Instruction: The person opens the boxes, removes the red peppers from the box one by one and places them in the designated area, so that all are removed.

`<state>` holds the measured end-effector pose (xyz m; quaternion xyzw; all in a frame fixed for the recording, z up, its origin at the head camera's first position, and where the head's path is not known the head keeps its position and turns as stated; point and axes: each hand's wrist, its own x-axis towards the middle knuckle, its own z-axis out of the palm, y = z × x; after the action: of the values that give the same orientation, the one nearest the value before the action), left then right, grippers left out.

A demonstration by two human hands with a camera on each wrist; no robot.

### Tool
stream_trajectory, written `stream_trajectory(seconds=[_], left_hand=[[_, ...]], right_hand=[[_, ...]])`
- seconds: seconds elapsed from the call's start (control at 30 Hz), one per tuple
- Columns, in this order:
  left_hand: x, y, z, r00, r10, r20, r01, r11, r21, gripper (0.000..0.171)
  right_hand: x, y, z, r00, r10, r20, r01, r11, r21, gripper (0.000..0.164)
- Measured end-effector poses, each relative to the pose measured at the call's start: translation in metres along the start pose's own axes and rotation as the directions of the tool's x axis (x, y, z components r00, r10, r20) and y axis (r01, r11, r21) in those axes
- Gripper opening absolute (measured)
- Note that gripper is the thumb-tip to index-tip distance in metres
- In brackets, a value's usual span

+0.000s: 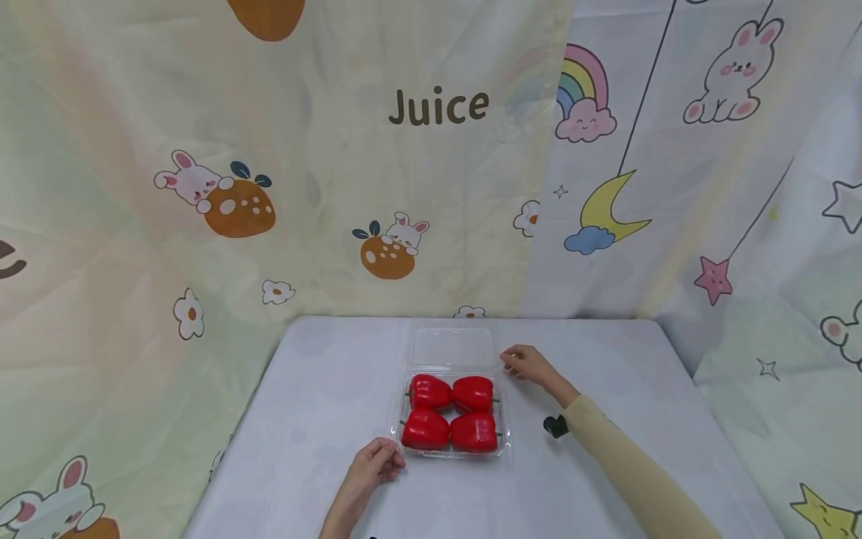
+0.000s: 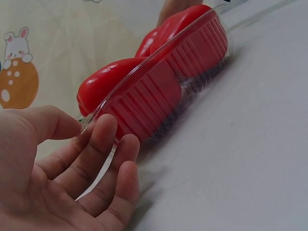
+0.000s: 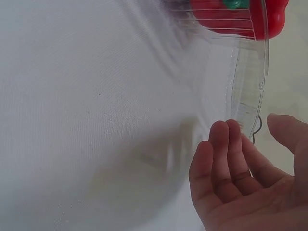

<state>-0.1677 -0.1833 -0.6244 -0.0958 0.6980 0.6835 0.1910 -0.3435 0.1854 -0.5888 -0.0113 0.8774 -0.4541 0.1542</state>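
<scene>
Several red bell peppers lie on their sides in the base of a clear plastic clamshell container. Its transparent lid is folded back flat on the far side. At the container's near left corner, my left hand pinches the rim between thumb and forefinger, as the left wrist view shows; the other fingers are loosely bent below it. My right hand is beside the lid's right edge. In the right wrist view, its thumb stands apart from the fingers, and the fingertips are close to the lid edge.
A white cloth covers the table under the container. Printed curtains rise behind the table and at both sides. A small black object shows at the right wrist, by the beige sleeve.
</scene>
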Motion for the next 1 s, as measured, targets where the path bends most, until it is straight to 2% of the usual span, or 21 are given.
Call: stream_trajectory(seconds=[0.2,0.47,0.63,1.0], left_hand=[[0.000,0.000,0.000,1.000,0.000,-0.001,0.000,1.000,0.005,0.023],[0.000,0.000,0.002,1.000,-0.005,-0.006,0.005,1.000,0.007,0.026],[0.000,0.000,0.002,1.000,-0.003,-0.006,0.003,1.000,0.010,0.026],[-0.001,-0.001,0.001,1.000,-0.013,-0.014,0.013,1.000,0.009,0.026]], right_hand=[[-0.005,-0.002,-0.003,1.000,-0.030,0.000,0.030,0.999,-0.029,0.038],[-0.011,-0.009,-0.008,0.998,-0.064,-0.007,0.062,0.987,-0.150,0.033],[-0.016,-0.015,-0.010,0.994,-0.105,-0.004,0.101,0.964,-0.248,0.034],[-0.029,-0.035,-0.014,0.978,-0.203,0.057,0.209,0.900,-0.383,0.046]])
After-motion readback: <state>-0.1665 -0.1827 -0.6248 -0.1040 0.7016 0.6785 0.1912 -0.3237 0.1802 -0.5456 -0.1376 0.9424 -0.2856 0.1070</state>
